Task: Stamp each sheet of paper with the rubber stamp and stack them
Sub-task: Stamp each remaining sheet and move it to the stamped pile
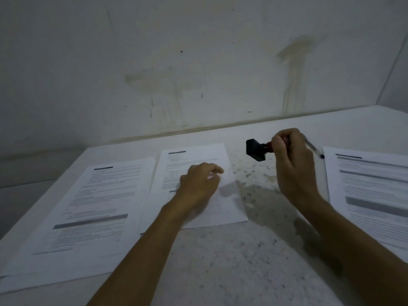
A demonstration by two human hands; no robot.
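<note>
My right hand (291,160) grips the red handle of a rubber stamp (256,150), held in the air with its black block pointing left, above the bare table right of the middle sheet. A printed sheet (194,157) lies in the middle. My left hand (198,182) rests on it, its fingers at the sheet's right edge, which looks slightly lifted. A stack of printed sheets (88,208) lies at the left. Another printed sheet (371,191) lies at the right.
A pen (314,149) sticks out behind my right hand, near the right sheet's top corner. The speckled white table (231,261) meets a stained white wall at the back. The table's left edge runs diagonally past the left stack.
</note>
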